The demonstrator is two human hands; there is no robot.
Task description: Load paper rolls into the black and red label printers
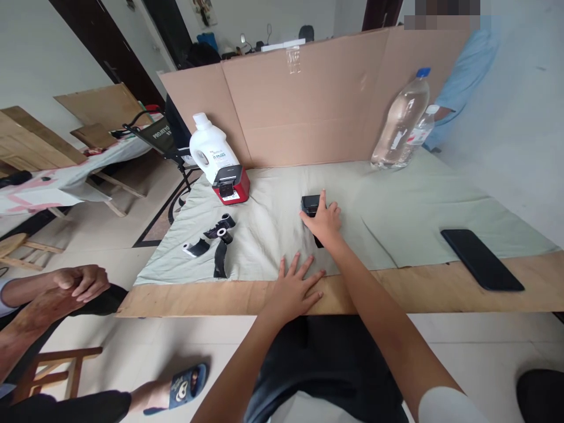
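Observation:
My right hand (326, 222) is on a small black box-shaped device (311, 201) near the middle of the cloth. Its thumb lies at the device's near left and the index finger along its right side, while the other fingers curl. A black strip (318, 242) shows below that hand. Closer to me, my left hand (297, 288) lies flat with fingers spread across the cloth's edge and the bare wood, holding nothing. Several small rolls with black strips (224, 235) lie to the left. Behind them stands a red and black boxy device (232, 185), with a black piece at its front.
A white jug (214, 147) and two clear bottles (400, 126) stand before a cardboard screen (304, 111). A black phone (482, 259) lies at the right. Another person's clasped hands (79, 286) are at left; a blue sleeve (471, 76) shows behind the bottles.

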